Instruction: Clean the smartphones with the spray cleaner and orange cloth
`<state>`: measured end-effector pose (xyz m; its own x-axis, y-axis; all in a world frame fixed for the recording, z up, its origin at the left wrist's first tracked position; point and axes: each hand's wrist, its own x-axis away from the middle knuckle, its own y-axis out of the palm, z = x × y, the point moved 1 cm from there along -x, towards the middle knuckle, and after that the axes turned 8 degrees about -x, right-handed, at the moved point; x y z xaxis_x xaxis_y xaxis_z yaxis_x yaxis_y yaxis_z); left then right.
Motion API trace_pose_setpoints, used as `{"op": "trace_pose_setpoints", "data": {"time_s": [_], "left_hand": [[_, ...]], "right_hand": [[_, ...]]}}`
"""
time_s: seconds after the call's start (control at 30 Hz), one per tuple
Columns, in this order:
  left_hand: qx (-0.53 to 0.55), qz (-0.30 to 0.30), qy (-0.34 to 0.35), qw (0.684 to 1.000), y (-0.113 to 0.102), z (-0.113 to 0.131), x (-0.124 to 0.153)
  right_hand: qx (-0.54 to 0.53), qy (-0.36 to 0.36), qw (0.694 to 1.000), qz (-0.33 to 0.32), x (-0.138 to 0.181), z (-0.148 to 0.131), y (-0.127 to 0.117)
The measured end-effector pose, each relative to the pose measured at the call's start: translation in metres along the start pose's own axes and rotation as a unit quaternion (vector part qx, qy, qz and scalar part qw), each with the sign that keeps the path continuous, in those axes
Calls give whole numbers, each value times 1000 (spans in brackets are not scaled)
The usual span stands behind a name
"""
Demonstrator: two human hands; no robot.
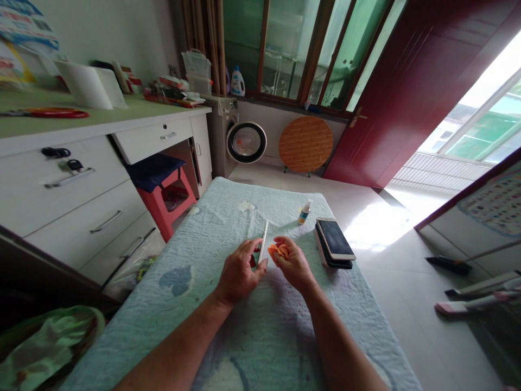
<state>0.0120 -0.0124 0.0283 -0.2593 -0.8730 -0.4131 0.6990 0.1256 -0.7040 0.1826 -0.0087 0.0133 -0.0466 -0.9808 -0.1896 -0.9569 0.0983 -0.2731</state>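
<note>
My left hand (240, 271) is closed on a thin white phone (264, 241), held on edge above the pale blue quilted cloth (195, 304) that covers the table. Close beside it, my right hand (291, 263) is pinched on a small crumpled orange cloth (279, 250), which nearly touches the phone's lower end. Both forearms reach in from the bottom of the view.
Two stacked phones (334, 241) lie to the right of my hands, with a small dropper bottle (304, 212) behind them. White drawers (77, 195) and a red stool (166, 195) stand to the left. A washing machine (240, 138) and a round wooden board (305, 144) are at the far wall.
</note>
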Motion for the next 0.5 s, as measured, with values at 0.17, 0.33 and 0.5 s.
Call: {"op": "trace_pose_setpoints", "data": {"time_s": [0.17,0.33,0.5], "left_hand": [[62,28,-119,991,-1,-14,-4],[167,-26,-174,970,9,-24,-7],[258,-126,-200,937,18,-26,-4]], "right_hand": [[4,27,1000,9,-2,4,-3],[31,36,998,27,-3,6,-6],[29,24,999,36,-3,5,-10]]}}
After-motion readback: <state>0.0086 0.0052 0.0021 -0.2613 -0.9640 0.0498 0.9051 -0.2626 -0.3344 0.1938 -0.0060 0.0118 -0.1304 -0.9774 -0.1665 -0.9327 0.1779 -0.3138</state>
